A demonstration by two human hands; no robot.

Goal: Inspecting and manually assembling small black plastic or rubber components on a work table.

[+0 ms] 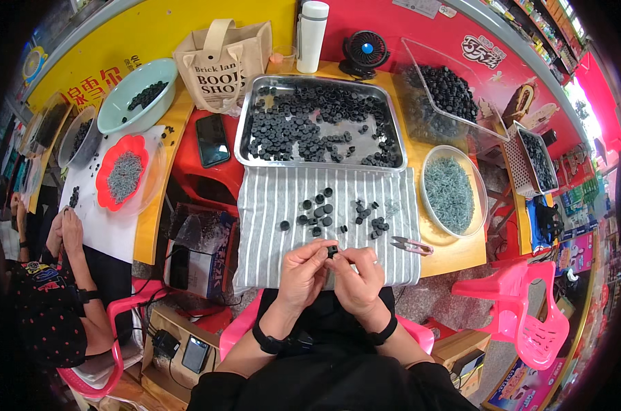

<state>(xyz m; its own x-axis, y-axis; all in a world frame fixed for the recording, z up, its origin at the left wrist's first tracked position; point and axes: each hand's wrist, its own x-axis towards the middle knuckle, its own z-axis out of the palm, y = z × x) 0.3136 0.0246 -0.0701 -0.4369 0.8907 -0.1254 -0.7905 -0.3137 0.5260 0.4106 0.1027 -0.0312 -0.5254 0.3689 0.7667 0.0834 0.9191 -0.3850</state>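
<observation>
My left hand [301,275] and my right hand [360,275] meet over the near part of a grey-and-white striped cloth [269,198]. Between their fingertips they pinch a small black plastic piece [332,251]; the fingers cover part of it. Just beyond lie loose black round caps [317,212] and a cluster of smaller black pieces [378,226]. To the right of my right hand rest thread snips [413,245]. A metal tray [324,164] at the cloth's far edge holds many black caps. On its right stands a round clear tub [487,198] of small translucent greyish pieces.
A clear bin [420,58] of black parts stands back right. Behind the tray are a canvas bag [256,55], white bottle [312,38] and black fan [365,51]. A phone [213,140] lies left. Another person's hands [67,233] work at a neighbouring table; a pink chair [530,308] stands right.
</observation>
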